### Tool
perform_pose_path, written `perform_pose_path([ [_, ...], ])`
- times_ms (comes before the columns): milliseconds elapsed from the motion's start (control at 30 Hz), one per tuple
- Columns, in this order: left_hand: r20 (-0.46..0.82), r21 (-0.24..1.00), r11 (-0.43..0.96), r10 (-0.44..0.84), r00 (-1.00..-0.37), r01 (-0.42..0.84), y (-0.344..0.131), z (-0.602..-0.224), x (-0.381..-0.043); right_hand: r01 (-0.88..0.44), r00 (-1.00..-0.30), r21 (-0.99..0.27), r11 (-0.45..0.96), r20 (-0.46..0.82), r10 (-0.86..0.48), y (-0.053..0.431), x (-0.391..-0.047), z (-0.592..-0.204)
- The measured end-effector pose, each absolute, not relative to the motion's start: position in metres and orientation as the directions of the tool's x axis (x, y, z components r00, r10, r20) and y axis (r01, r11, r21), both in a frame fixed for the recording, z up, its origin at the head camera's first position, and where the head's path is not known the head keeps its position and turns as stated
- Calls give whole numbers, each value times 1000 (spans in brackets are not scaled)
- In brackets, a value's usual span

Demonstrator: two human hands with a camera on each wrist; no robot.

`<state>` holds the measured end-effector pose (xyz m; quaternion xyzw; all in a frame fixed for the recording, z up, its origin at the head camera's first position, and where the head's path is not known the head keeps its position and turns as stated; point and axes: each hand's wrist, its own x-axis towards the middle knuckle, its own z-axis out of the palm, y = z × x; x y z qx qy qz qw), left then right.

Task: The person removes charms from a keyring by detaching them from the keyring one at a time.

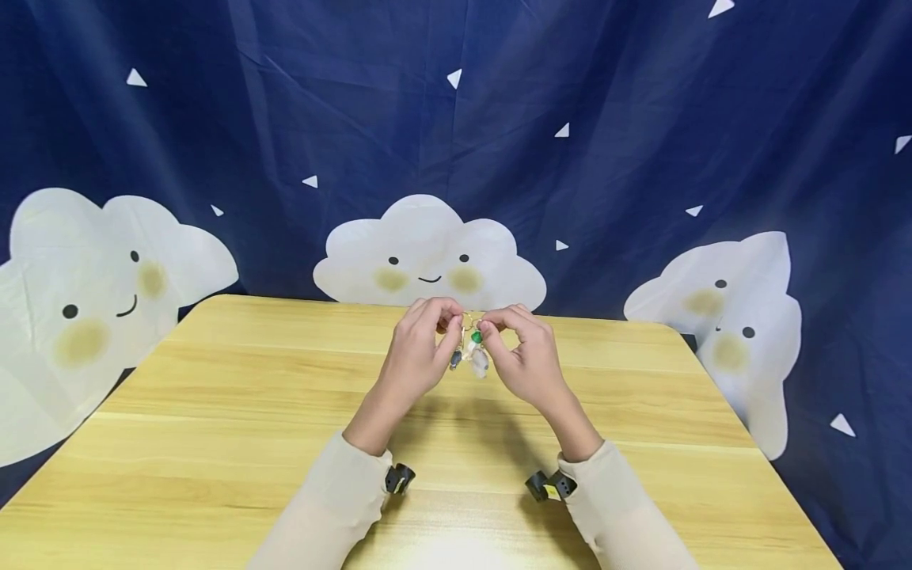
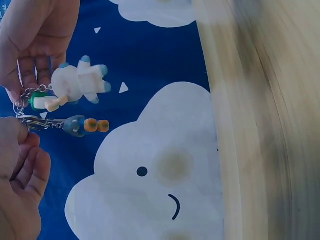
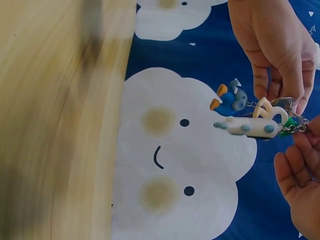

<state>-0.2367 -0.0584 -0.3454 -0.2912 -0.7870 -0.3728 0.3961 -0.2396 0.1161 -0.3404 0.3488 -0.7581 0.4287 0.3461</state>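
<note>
Held up in front of me over the table is a keychain (image 1: 468,342), between my two hands. My left hand (image 1: 416,348) pinches its metal end on the side of a small blue-grey figure with orange feet (image 2: 75,125). With thumb and fingertips, my right hand (image 1: 526,356) grips the ring and chain links (image 2: 21,105) on the other side. From there dangle a white figure with light blue ends (image 2: 75,82) and a green-topped piece (image 2: 38,100) with a cream loop (image 3: 265,107). Fingertips partly hide the rings.
A wooden table (image 1: 235,412) spreads beneath both forearms. Behind its far edge hangs a dark blue curtain (image 1: 399,119) printed with white clouds and triangles. Small black cameras (image 1: 400,478) are strapped at the wrists, by the pale sleeves (image 1: 321,499).
</note>
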Motion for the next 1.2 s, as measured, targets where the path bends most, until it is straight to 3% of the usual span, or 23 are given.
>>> perform_pose_path([
  [400, 877, 136, 650, 272, -395, 748, -60, -341, -236, -806, -557, -426, 411, 780, -286, 118, -239, -337],
  [600, 867, 52, 688, 329, -374, 724, -60, -339, -236, -785, -595, -448, 429, 737, -321, 121, -237, -335],
  [1200, 851, 173, 645, 283, -443, 744, -61, -335, -231, -769, -617, -464, 440, 718, -322, 121, -236, -333],
])
